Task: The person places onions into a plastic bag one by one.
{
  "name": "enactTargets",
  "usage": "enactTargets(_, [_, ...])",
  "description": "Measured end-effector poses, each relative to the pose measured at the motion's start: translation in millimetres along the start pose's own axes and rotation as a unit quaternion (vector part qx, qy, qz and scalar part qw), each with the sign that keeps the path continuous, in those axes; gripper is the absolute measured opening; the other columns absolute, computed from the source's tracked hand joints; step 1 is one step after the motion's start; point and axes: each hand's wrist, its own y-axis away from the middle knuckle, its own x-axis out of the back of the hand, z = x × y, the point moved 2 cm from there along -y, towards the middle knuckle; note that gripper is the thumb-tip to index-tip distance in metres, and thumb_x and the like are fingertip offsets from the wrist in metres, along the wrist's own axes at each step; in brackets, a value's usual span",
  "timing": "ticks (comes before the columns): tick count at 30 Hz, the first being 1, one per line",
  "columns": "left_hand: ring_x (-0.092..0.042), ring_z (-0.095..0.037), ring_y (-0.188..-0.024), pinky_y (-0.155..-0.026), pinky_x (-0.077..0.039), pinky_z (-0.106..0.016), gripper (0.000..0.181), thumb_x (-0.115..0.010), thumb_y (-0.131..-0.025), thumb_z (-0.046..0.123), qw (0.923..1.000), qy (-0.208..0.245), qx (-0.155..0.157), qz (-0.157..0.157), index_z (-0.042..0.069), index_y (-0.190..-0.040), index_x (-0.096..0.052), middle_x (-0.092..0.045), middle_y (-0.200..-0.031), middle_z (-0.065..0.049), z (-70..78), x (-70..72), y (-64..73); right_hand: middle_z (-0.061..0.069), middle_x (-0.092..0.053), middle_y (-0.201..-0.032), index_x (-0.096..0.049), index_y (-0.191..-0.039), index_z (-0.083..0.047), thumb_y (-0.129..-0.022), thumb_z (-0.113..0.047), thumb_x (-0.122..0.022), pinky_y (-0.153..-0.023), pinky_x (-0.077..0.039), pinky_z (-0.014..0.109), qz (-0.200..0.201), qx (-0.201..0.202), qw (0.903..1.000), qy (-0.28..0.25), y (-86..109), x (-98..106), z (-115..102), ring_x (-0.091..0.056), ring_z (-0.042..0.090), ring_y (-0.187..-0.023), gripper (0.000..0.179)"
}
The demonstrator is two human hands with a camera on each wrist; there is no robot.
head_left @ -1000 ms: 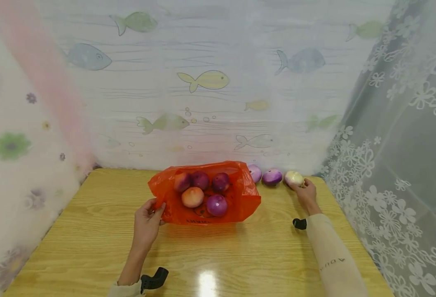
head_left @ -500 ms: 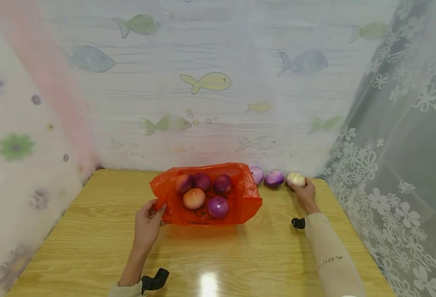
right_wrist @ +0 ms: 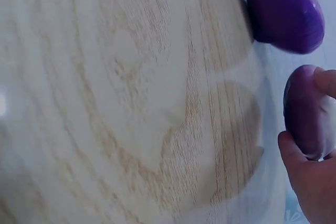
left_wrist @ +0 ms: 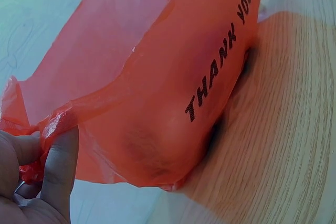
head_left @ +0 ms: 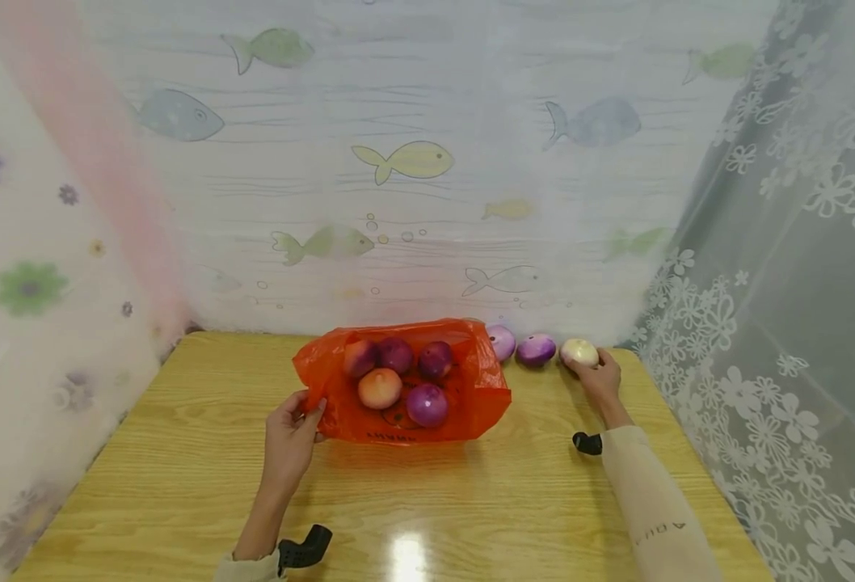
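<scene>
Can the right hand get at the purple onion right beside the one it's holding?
Probably, once free: the right hand is holding the pale-topped onion, but nothing visible blocks the purple onion from the near side of the table.

Yellowish wood-grained table [head_left: 180,453]: red plastic bag [head_left: 489,412] at middle; inside, five round purple-to-tan vegetables [head_left: 427,404]. Left hand [head_left: 289,436] on bag's left end. Right of bag, along far edge: row of round purple-and-white vegetables [head_left: 536,350]; right hand [head_left: 602,377] on rightmost vegetable [head_left: 579,351].
</scene>
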Motion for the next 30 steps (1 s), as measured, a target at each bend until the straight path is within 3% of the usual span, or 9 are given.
enactTargets(8, [-0.07, -0.005, -0.08, -0.064, -0.06, -0.021, 0.025, -0.055, -0.104, 0.005, 1.0, 0.0, 0.008, -0.002, -0.007, -0.125, -0.062, -0.066, -0.113, -0.024, -0.7, -0.7, 0.8, 0.025, -0.041, -0.15, -0.04, -0.153, 0.002, -0.094, -0.023, -0.075, -0.079, -0.047, 0.012, -0.028, -0.003, 0.9986, -0.045, 13.3, 1, -3, -0.046, 0.03, -0.127, 0.073])
enactTargets(16, [-0.07, -0.005, -0.079, -0.062, -0.059, -0.021, 0.025, -0.055, -0.104, 0.004, 1.0, 0.003, 0.006, -0.002, -0.007, -0.125, -0.062, -0.066, -0.112, -0.024, -2.2, -1.2, 0.8, 0.026, -0.04, -0.15, -0.041, -0.152, 0.002, -0.094, -0.016, -0.074, -0.078, -0.051, 0.009, -0.033, 0.003, 0.9953, -0.091, 26.8, 1, -12, -0.048, 0.026, -0.119, 0.069])
enactTargets(20, [-0.07, -0.005, -0.079, -0.063, -0.06, -0.022, 0.024, -0.055, -0.104, 0.003, 1.0, 0.006, 0.001, -0.002, -0.008, -0.125, -0.062, -0.066, -0.113, -0.025, -2.0, -1.8, 0.1, 0.024, -0.041, -0.149, -0.041, -0.153, 0.0, -0.094, -0.017, -0.074, -0.078, -0.05, 0.007, -0.032, 0.01, 0.9951, -0.093, 34.7, 2, -20, -0.051, 0.018, -0.11, 0.069])
enactTargets(30, [-0.071, -0.005, -0.083, -0.065, -0.061, -0.023, 0.025, -0.054, -0.105, 0.004, 0.9998, 0.017, -0.001, -0.012, -0.009, -0.126, -0.061, -0.065, -0.116, -0.028, -0.2, -4.2, 0.9, 0.022, -0.042, -0.147, -0.041, -0.153, -0.001, -0.096, -0.012, -0.071, -0.081, -0.052, 0.009, -0.056, 0.018, 0.993, -0.103, 55.0, 1, -31, -0.053, 0.008, -0.105, 0.066])
